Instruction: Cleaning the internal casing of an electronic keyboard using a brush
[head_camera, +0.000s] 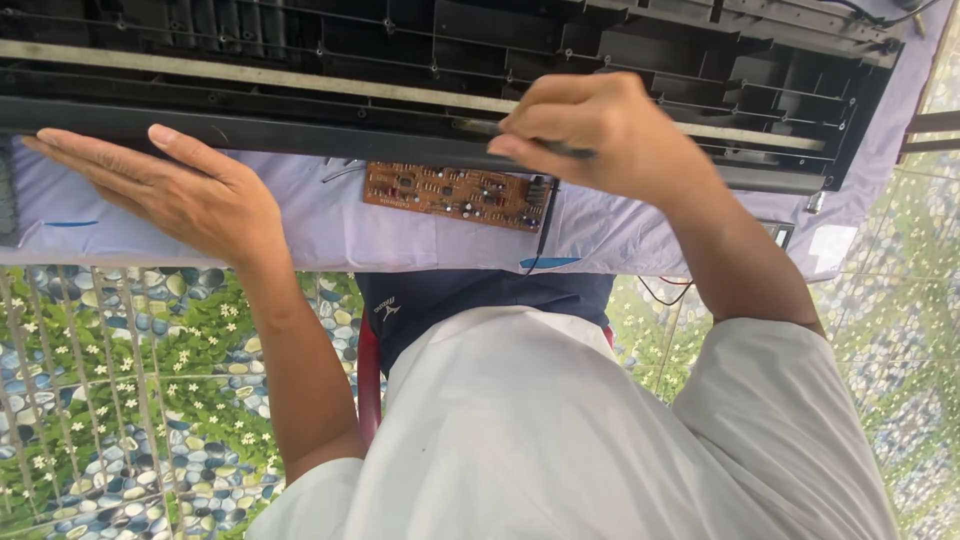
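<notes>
A long black plastic casing (430, 60) lies open side up on a table covered with a pale lavender cloth (300, 225); its ribs and screw posts show. My left hand (175, 185) rests flat, fingers spread, on the casing's near edge at the left. My right hand (590, 130) is closed around a thin dark tool (560, 150), whose tip lies along the same edge near the middle. A brown circuit board (450, 192) with small components sits on the cloth just below my right hand.
A thin black wire (543, 225) hangs from the board over the table edge. A small white item (830, 245) lies at the cloth's right end. Part of a red seat (368, 385) shows beside my dark trousers, and below is a floor (130, 380) patterned with pebbles and flowers.
</notes>
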